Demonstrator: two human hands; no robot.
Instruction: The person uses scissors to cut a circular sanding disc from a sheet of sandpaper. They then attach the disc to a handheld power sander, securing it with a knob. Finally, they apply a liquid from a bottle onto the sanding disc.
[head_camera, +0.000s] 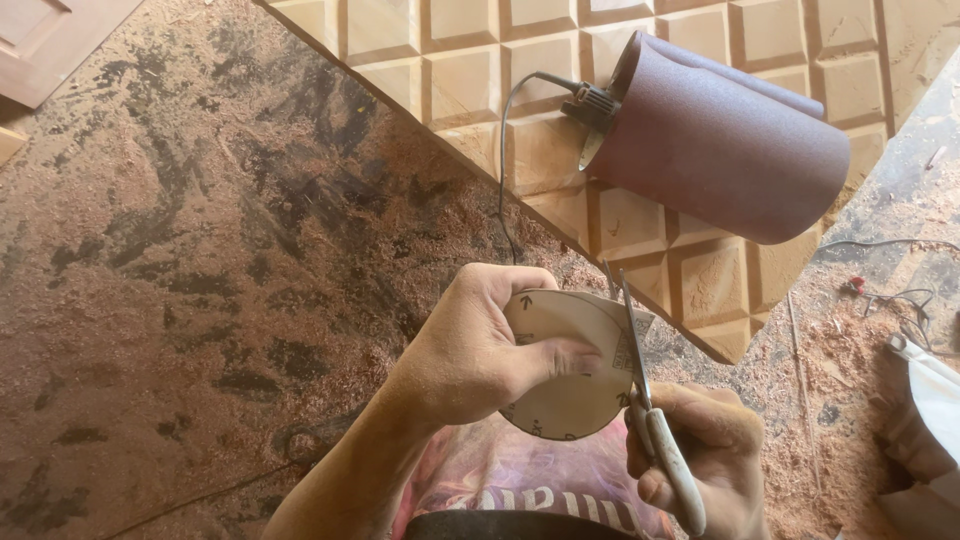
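A woodworking shop, to judge by the reddish-brown sawdust and shavings spread thick over the dark, stained floor (200, 280). Also by the pale carved wooden panel with its grid of raised squares (560, 110), lying flat with a large roll of maroon sandpaper (720, 150) on top and a thin grey power cord (503, 160) trailing across it.

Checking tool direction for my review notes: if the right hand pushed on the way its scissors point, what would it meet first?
The right hand aims the scissors up the picture. Past the paper disc, the carved wooden panel probably comes first, then the sandpaper roll; depth is unclear.
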